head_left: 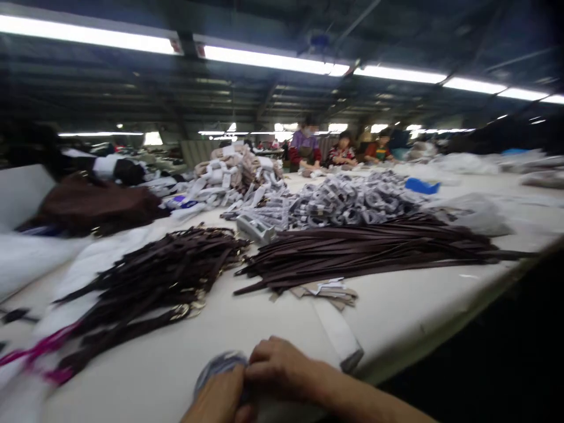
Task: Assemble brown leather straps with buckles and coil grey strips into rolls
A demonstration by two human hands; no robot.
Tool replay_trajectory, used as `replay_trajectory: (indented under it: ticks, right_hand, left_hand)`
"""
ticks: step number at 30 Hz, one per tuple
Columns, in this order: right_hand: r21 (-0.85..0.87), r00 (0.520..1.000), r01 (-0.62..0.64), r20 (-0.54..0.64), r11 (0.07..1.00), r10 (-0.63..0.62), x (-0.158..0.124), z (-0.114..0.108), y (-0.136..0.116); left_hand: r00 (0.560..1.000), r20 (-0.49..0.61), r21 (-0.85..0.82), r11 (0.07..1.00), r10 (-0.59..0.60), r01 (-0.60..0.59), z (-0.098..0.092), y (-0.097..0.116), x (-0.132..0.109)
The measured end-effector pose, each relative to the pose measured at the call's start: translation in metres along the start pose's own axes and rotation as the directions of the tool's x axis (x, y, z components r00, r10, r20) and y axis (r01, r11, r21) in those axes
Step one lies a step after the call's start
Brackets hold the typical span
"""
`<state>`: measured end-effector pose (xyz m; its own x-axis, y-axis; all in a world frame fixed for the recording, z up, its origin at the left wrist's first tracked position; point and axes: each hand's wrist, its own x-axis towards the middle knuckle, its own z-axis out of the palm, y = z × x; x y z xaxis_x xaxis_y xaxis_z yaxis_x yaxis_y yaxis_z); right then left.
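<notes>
At the bottom edge of the head view my left hand (218,399) and my right hand (282,370) meet over a small blue-grey piece (215,364) on the white table (396,311). Both hands have their fingers curled and pinched on that piece; it is too blurred to name. Just beyond my hands lie two heaps of dark brown straps, one with metal buckles (154,288) to the left and a longer one (370,247) to the right.
A white strip (337,332) and paper tags (328,291) lie near the right hand. Farther back are a pile of grey-white labelled bundles (348,200), beige bundles (238,170), a brown bag (92,202) and pink cord (39,352). Several people sit at the far end.
</notes>
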<state>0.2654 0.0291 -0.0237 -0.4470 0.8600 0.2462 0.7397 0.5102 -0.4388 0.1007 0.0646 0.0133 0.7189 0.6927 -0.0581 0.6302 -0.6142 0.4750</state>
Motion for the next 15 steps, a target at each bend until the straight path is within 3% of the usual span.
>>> replay_trajectory:
  ticks: [2,5,10,15]
  right_hand:
    - [-0.036,0.996,0.078,0.048,0.996,-0.076,0.003,0.014,0.005]
    - [0.013,0.991,0.126,0.048,0.992,-0.126,0.006,0.024,0.011]
    - [0.004,0.984,0.174,0.041,0.985,-0.174,0.006,0.024,0.008]
    - [-0.003,0.981,0.187,0.052,0.982,-0.187,0.013,0.03,0.004]
  left_hand:
    - [0.992,0.073,0.098,0.991,-0.103,0.096,0.003,-0.005,-0.014]
    - [0.981,0.116,0.206,0.97,-0.154,0.128,0.007,-0.005,-0.02]
    - [0.995,0.077,0.356,0.934,-0.062,0.03,0.013,-0.004,-0.025]
    - [0.997,0.077,0.402,0.915,0.01,-0.04,0.009,-0.034,-0.038]
